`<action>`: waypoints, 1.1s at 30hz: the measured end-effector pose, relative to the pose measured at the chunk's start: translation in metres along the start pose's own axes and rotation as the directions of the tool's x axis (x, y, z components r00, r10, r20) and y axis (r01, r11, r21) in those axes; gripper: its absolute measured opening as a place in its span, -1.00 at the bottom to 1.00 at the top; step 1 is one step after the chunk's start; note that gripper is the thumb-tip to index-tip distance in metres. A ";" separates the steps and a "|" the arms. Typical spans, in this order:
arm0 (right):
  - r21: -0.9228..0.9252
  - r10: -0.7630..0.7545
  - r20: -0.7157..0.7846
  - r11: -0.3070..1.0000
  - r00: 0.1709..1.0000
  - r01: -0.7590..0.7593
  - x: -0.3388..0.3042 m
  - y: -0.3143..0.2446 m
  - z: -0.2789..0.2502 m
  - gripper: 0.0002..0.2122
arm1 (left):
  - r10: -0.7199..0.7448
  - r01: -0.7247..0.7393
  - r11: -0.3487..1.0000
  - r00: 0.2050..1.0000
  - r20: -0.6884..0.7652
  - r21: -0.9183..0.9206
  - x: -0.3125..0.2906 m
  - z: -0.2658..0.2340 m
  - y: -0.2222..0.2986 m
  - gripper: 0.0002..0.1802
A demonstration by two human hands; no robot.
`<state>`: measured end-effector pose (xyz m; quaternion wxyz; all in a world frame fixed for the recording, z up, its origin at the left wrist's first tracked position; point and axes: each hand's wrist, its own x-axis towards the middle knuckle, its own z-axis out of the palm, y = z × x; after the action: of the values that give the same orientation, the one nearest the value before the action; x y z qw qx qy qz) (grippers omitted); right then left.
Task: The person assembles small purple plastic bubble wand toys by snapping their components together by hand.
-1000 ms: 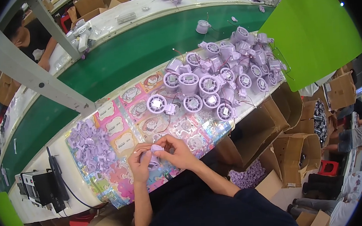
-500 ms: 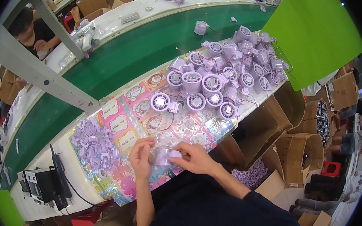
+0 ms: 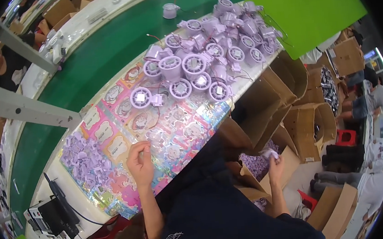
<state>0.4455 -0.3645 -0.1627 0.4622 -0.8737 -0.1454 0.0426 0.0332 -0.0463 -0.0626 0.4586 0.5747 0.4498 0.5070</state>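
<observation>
My right hand (image 3: pixel 275 166) is off to the right of the table, gripping a small light-purple plastic housing (image 3: pixel 267 153) by its edge. Directly below it is an open carton (image 3: pixel 289 168) with many small purple pieces (image 3: pixel 255 165) inside. Over the front part of the patterned plastic sheet (image 3: pixel 161 136), my left hand (image 3: pixel 139 162) is loosely curled with nothing visible in it, thumb apart from the fingers. Left of it lies a heap of small purple plastic parts (image 3: pixel 85 156). Purple round fan-like units with wires (image 3: pixel 194 64) are piled at the far right of the table.
A green conveyor belt (image 3: pixel 99 59) curves behind the table. A grey metal post (image 3: pixel 26 106) stands at left, and a black-and-white device with a cable (image 3: pixel 50 218) sits near the left edge. A bright green panel (image 3: pixel 305 14) and cardboard boxes (image 3: pixel 310 127) flank the right side.
My right hand has moved from the table rightward to above the carton, carrying the purple housing. My left hand no longer touches the housing and stays over the sheet. The view has shifted right.
</observation>
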 end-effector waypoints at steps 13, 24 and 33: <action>-0.940 0.699 0.047 0.272 0.713 -0.204 -0.192 0.203 -0.210 -0.67 | 0.021 -0.020 1.000 0.999 0.032 -0.009 -0.003 -0.006 -0.006 -0.90; -0.563 0.244 0.767 0.701 0.594 0.439 -0.286 0.227 -0.086 -0.85 | -0.012 0.011 1.000 0.998 0.054 0.012 -0.003 -0.007 -0.009 -0.91; -0.292 -0.071 0.768 0.846 0.637 0.445 -0.262 0.249 -0.065 -0.87 | -0.024 0.024 1.000 0.999 0.042 0.011 -0.004 -0.005 -0.005 -0.90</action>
<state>0.2630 -0.6252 -0.3451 0.1471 -0.8334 -0.4507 0.2840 0.0272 -0.0489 -0.0674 0.4709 0.5821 0.4498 0.4869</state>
